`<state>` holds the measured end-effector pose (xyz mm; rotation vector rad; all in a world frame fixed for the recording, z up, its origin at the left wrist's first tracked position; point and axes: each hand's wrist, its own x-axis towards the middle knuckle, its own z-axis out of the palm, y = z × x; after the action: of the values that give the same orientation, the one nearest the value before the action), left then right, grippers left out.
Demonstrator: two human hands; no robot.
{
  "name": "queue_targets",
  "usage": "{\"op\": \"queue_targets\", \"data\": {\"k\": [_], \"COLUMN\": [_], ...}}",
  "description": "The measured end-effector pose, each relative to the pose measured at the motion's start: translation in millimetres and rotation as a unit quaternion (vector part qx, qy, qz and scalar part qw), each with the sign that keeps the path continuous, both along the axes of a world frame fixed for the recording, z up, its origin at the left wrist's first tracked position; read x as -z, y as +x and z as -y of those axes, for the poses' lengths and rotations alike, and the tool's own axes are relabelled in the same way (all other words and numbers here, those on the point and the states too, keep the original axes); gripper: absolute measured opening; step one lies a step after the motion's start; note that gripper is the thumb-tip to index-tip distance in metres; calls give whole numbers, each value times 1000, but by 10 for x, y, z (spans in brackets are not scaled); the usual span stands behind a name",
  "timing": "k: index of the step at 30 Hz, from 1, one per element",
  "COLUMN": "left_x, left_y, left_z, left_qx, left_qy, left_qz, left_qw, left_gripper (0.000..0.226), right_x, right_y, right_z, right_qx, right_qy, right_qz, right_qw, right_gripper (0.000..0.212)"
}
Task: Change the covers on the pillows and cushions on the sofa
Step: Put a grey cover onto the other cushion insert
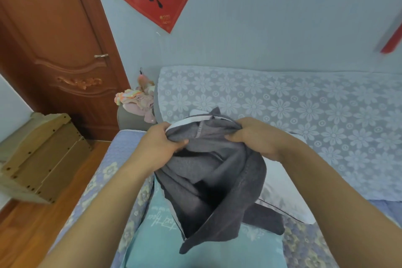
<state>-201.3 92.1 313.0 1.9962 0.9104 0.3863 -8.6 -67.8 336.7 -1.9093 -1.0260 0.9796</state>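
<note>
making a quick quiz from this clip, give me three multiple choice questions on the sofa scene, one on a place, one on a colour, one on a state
1. Where does the teal cushion lie?
A. on the sofa seat, below the grey cover
B. on the floor by the door
C. on the wooden crate

2. What colour is the cover being held?
A. red
B. dark grey
C. yellow

3. How is the cover being held?
A. by the left hand only
B. by neither hand
C. by both hands

Answers:
1 A, it lies on the sofa under the hanging cover.
2 B, the fabric is dark grey.
3 C, the left hand and the right hand each grip its upper edge.
</note>
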Motion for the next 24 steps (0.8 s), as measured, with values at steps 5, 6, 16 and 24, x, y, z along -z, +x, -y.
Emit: {"op": "queue_targets", "data": {"k": [5, 6, 16, 24], "left_x": [22, -23, -52, 177], "left_y": [10, 8, -76, -126], "left_z": [80, 132, 220, 163], "left_qx": [-43, -34, 46, -45], "left_qy": [-152, -254, -449, -287], "left_qz": [92, 131, 159, 79], "left_qw": [983, 958, 878, 954], "left_gripper": [15, 16, 31, 14], "right_x": [42, 86, 266, 189], "right_y": [-189, -164, -137, -126], "right_z": [10, -16, -137, 3], "right_qx": [-113, -95, 145, 11], "right_qy": [-60, -64, 82, -46], "right_qz": [-72, -30, -95, -146], "right_qw": [989, 993, 981, 988], "right_gripper": [25, 18, 25, 30]}}
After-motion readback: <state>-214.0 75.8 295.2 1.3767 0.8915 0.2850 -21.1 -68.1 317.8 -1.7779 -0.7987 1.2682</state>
